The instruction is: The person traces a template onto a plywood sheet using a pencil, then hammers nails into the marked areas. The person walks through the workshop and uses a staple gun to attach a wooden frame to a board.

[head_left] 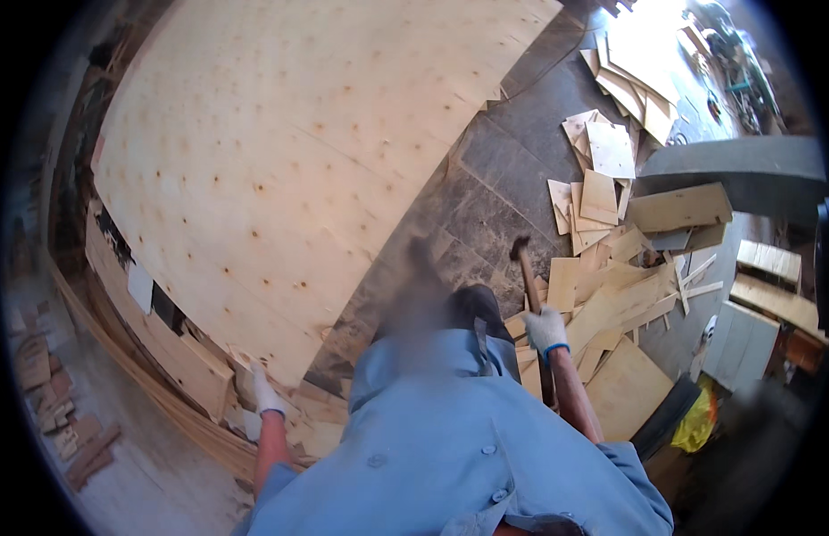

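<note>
My right hand (547,330), in a white work glove with a blue cuff, is closed round the wooden handle of a hammer (530,279). The dark hammer head points away from me, above the floor beside the scrap wood. On the left, my gloved left hand (265,393) is at the near corner of a large pale plywood sheet (254,179), touching or right beside its edge. Its fingers are too small and blurred to show whether they grip the edge. Brown knots dot the sheet, which lies over a stack of boards and timber (200,371).
Loose plywood offcuts (611,295) are heaped on the floor to my right, with more panels (637,89) further off. A grey curved machine part (736,165) juts in at the right. Near it are a pale box (740,347) and a yellow bag (697,420). Wood scraps (84,447) lie far left.
</note>
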Demonstrator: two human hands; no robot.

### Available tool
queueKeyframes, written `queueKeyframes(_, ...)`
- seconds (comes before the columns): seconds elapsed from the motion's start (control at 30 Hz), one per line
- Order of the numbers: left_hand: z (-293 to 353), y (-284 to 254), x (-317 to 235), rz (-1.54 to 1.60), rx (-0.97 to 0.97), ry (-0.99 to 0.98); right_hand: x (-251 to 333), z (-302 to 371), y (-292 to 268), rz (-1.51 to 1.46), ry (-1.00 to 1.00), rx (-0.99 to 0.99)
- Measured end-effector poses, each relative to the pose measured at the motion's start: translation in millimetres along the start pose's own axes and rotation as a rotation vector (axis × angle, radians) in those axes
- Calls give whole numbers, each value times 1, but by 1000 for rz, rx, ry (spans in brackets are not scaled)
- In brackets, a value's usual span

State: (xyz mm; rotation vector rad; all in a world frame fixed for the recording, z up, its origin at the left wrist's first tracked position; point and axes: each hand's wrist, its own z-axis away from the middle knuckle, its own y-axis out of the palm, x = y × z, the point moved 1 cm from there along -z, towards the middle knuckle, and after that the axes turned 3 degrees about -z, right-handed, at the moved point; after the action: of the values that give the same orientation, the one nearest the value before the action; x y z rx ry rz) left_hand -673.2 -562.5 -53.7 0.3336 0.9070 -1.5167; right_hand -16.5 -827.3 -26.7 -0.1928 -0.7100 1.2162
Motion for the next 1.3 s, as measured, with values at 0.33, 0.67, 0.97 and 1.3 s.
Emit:
queueKeyframes(0.33,135,119,53,560,-316,-219,284,2,-83,-3,-535,151)
queueKeyframes(0.67,181,462,-49,1073,330,-394,318,-85,-84,503,-877,402)
queueKeyframes(0.97,143,541,-80,1002,370,-336,347,-76,-36,500,-664,435)
queueKeyframes(1.3,105,568,-111,1202,360,-354,361,-83,-14,450,-834,350)
